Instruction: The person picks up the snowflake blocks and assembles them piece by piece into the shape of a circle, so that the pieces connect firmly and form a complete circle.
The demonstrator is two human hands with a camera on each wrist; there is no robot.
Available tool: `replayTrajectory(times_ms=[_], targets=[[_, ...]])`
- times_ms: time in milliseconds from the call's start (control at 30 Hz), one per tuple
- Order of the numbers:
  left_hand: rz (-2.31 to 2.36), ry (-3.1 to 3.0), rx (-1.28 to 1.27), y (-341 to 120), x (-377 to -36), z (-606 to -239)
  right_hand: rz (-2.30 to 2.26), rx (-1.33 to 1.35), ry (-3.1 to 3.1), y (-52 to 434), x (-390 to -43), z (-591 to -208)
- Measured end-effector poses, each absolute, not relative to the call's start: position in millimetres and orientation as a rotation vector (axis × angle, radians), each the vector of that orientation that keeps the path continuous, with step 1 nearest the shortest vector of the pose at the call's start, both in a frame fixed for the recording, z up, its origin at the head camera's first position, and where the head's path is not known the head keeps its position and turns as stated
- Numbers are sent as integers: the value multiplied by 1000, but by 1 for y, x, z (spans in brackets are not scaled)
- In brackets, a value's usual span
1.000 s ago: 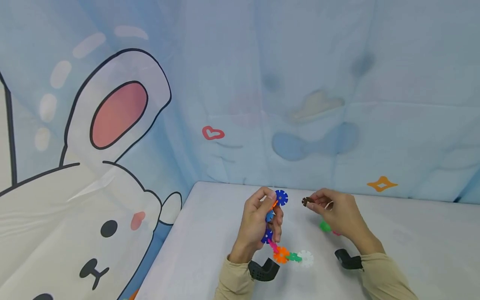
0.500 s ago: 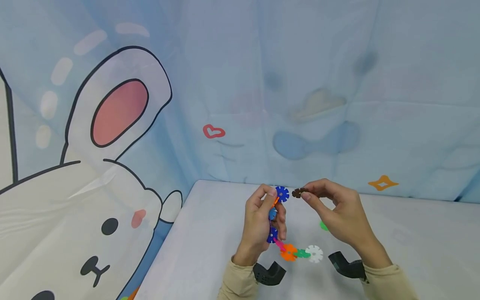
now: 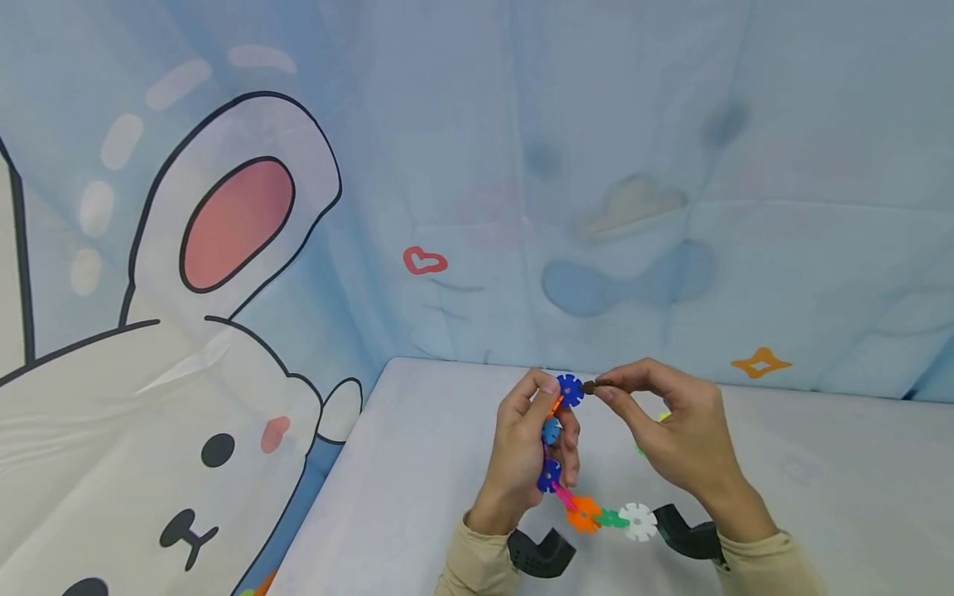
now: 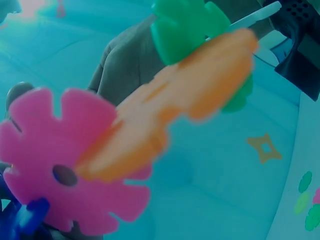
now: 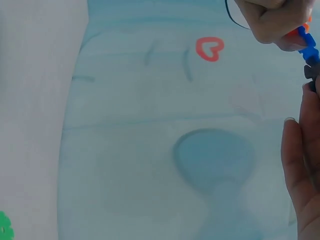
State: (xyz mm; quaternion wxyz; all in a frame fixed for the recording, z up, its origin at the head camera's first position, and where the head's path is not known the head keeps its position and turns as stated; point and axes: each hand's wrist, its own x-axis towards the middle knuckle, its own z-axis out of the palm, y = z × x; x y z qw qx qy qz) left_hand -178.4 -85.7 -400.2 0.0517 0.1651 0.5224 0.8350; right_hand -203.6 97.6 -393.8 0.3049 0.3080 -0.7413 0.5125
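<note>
In the head view my left hand (image 3: pixel 522 447) grips a chain of interlocking snowflake discs. Its top blue disc (image 3: pixel 570 391) sticks out past the thumb, and the lower end hangs through an orange disc (image 3: pixel 585 515) and a green one to a white disc (image 3: pixel 638 522). My right hand (image 3: pixel 681 430) pinches a brown snowflake disc (image 3: pixel 589 386) between thumb and index finger, edge against the blue disc; whether the slots interlock I cannot tell. Close up in the left wrist view are a pink disc (image 4: pixel 35 135) and a blurred orange one. The right wrist view shows the dark disc (image 5: pixel 311 71) touching blue.
Loose discs lie on the white table (image 3: pixel 402 463), mostly hidden behind my right hand in the head view. The left wrist view shows a green disc (image 4: pixel 305 181) and others there. Black camera mounts (image 3: pixel 542 553) sit at both wrists. A printed blue curtain (image 3: pixel 484 207) stands behind.
The right hand has brought the brown disc leftward and turned it edge-on, from apart to touching the blue disc. The left hand and hanging chain have shifted slightly right.
</note>
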Motion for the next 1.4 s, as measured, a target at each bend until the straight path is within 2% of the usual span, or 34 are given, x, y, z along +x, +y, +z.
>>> replayTrajectory(times_ms=[333,767,1100,1400], targets=[[2495,1722,531,-86,-177,-398,1186,856,-1805,92,-206,-396],[2461,1728,694,-89,-178,-399,1276,834,-1802,89,-204,-398],[2380,1790,589,-90,-183,-404,1255,853,-1888,94,-206,-401],[2390,1836,378,-104,-200,-417,1064,670,-2552,136,-229,-423]])
